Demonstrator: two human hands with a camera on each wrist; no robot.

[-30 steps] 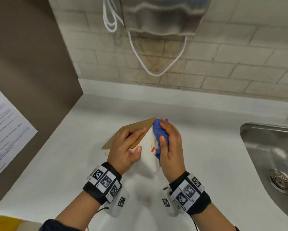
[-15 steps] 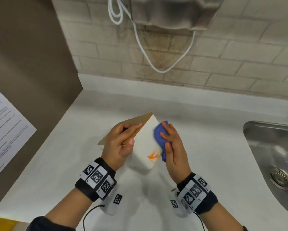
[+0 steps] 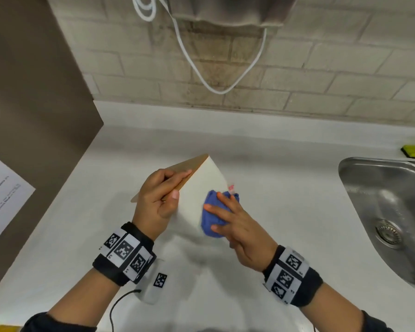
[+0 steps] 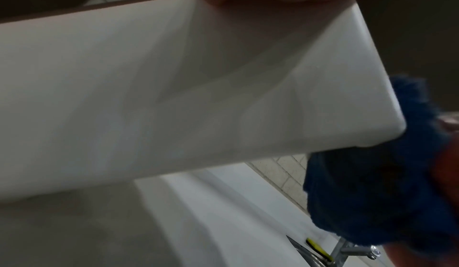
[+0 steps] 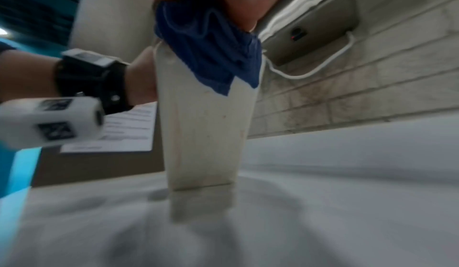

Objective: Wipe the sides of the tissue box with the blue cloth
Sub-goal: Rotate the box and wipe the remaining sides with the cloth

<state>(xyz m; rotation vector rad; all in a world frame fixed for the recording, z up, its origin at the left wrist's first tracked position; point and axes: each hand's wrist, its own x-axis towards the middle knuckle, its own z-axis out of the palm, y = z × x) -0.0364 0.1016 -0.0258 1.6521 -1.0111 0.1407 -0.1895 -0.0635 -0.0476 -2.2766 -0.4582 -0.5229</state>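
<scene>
Hiding box side, blue cloth, blurred

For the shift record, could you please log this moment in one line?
left hand: grips tissue box | right hand: presses blue cloth on side | box on counter

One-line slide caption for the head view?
Left hand steadies the tilted tissue box while right hand presses blue cloth against its side.

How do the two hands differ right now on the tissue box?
The left hand grips the tissue box at its brown top edge, steadying it; the right hand presses the blue cloth against its white side. Left touches the box directly; right works through cloth. Both wear marker wristbands.
</scene>
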